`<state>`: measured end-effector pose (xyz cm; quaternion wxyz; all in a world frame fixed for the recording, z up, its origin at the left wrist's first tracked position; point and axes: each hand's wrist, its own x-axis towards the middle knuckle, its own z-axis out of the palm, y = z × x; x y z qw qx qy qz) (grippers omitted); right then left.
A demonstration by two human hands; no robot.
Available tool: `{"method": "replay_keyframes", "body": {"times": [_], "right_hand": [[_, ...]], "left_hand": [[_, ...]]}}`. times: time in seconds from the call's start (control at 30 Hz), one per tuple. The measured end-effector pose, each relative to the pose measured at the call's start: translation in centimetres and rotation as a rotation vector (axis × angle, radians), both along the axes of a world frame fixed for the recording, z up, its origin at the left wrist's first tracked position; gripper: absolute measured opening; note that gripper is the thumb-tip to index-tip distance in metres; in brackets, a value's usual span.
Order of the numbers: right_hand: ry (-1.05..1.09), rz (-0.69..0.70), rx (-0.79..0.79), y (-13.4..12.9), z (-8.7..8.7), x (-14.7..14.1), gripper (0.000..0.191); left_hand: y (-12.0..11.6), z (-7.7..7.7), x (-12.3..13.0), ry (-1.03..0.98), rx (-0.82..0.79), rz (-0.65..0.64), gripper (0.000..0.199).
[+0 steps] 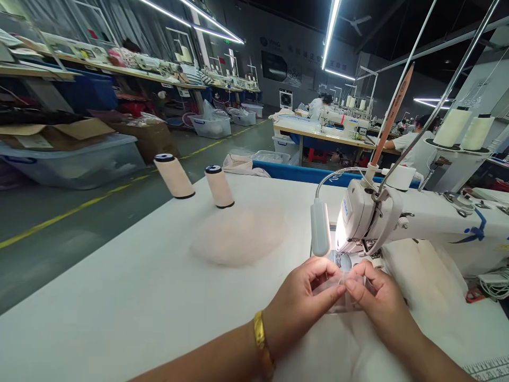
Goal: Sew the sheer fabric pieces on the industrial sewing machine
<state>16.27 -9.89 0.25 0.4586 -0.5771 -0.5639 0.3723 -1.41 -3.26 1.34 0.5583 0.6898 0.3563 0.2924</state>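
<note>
Just in front of the sewing machine's (358,212) needle area, my left hand (306,297) and my right hand (376,297) meet. Both pinch a thin, sheer pale fabric (345,303) between thumb and fingers, thumb tips almost touching. The fabric hangs toward me and its lower part blends into the white table. A small lamp (320,231) stands left of the machine head and lights the needle area. More sheer pale fabric (423,270) lies bunched to the right, under the machine arm. Another round, sheer beige piece (240,236) lies flat on the table to the left.
Two peach thread cones (175,178) (220,187) stand at the table's far left edge. A blue cloth trough (294,171) runs behind the table. White thread cones (452,127) sit on a stand at right. A ruler (489,369) lies at the lower right. Another person (417,143) sits beyond.
</note>
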Motion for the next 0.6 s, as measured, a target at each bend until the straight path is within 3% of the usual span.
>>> {"method": "replay_keyframes", "body": {"times": [0.17,0.3,0.47,0.6], "right_hand": [[0.061,0.026,-0.060,0.0,-0.1,0.1,0.032],[0.007,0.022,-0.045,0.1,-0.1,0.0,0.030],[-0.376,-0.123,0.058,1.0,-1.3,-0.6,0.019],[-0.668,-0.183,0.109,2.1,-2.1,-1.1,0.024]], "left_hand": [[0.1,0.0,0.1,-0.015,-0.068,-0.035,0.033],[0.1,-0.1,0.1,0.020,-0.014,-0.030,0.029],[0.6,-1.0,0.7,0.310,0.258,0.062,0.020],[0.9,-1.4,1.6,0.585,0.435,0.085,0.017]]}}
